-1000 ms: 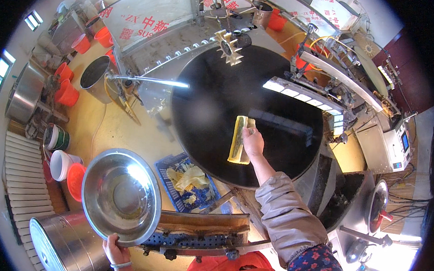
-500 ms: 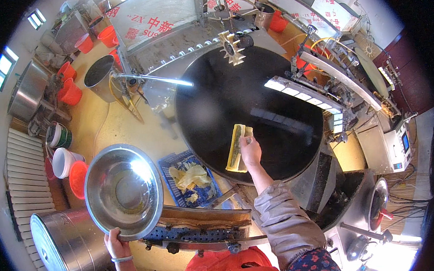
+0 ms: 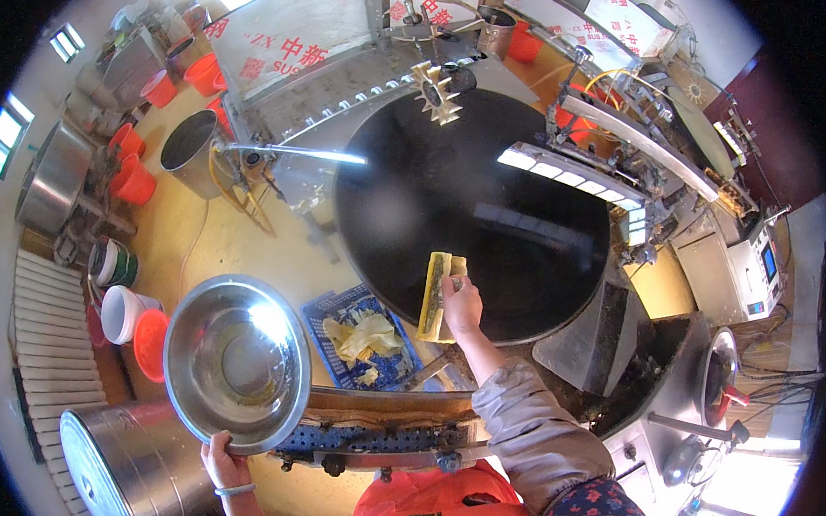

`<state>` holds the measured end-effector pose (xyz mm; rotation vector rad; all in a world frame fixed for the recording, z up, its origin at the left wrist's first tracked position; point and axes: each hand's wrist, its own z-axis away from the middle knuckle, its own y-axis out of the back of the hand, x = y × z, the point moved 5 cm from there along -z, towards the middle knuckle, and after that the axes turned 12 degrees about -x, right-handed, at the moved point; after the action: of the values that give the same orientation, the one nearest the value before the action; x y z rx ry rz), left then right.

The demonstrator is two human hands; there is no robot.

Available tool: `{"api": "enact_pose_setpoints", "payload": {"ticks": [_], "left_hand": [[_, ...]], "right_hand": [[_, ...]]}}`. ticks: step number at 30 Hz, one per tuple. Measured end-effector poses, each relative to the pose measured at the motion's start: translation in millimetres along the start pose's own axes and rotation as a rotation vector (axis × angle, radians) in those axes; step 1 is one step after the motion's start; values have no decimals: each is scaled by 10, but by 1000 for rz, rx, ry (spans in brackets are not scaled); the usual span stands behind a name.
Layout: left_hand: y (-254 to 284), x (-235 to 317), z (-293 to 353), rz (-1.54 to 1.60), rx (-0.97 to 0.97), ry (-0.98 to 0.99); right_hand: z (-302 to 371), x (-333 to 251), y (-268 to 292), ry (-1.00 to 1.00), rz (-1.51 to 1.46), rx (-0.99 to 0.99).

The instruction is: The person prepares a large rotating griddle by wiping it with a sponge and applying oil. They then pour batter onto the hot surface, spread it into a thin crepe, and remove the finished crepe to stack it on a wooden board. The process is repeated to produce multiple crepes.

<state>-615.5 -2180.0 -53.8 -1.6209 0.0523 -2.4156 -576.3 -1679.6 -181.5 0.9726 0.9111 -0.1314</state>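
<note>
My left hand (image 3: 220,463) is closed on the near rim of a wide, shiny metal bowl (image 3: 242,366). The bowl tilts so its inside shows, with a little yellowish residue on its bottom. In my right hand (image 3: 463,307) is a long, yellow-edged rectangular pad (image 3: 433,301) with a darker middle, fingers wrapped round it. Pad and hand are over the near part of a big round black griddle (image 3: 396,220); I cannot tell whether the pad touches it. Just left of the griddle, crumpled pale yellow sheets (image 3: 368,340) lie in a blue plastic basket (image 3: 313,313).
A curved trough (image 3: 387,404) with a perforated blue front stands between me and the griddle. A bar with a bright lamp strip (image 3: 576,178) reaches over the griddle's right side; a toothed metal wheel (image 3: 434,93) hangs at its far edge. Red buckets (image 3: 134,180) stand at left.
My right hand has drawn the pad toward me and slightly left across the griddle. My left hand and the bowl have hardly moved.
</note>
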Motion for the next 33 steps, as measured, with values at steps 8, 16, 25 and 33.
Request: {"api": "enact_pose_setpoints", "payload": {"ticks": [8, 16, 25, 33], "left_hand": [[51, 5, 30, -4, -57, 0], [152, 25, 53, -22, 54, -29], [392, 12, -8, -57, 25, -29], [337, 9, 19, -177, -101, -112]], "right_hand": [[180, -86, -86, -47, -34, 33], [313, -283, -233, -76, -73, -27], [287, -496, -453, -44, -77, -53], [270, -623, -612, -10, -99, 11]]}}
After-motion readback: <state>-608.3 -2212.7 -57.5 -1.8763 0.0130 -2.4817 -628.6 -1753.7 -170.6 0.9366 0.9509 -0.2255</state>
